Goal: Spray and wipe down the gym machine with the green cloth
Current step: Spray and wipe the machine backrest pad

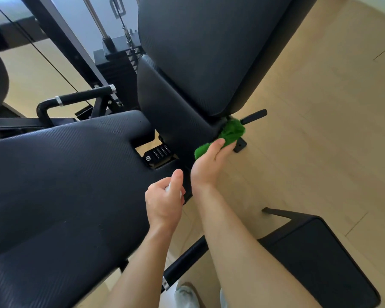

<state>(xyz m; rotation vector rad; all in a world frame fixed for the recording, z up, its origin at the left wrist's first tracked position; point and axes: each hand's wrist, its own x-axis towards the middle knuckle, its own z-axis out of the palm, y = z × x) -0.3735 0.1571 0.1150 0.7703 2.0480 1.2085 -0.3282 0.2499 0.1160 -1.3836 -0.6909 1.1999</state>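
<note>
Beside the backrest (182, 107), right hand (209, 161) grips green cloth (230, 132); left hand (165, 203) clasps spray bottle (168, 188).

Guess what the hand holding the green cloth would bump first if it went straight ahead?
Probably the black lever sticking out under the back pad. The right hand points that way, with the green cloth bunched ahead of it. Depth is hard to judge.

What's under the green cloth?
The green cloth, gripped by the right hand, bunches against the lower corner of the back pad, beside a black lever. A black bracket shows just below. Whatever frame part it covers is hidden.
</note>
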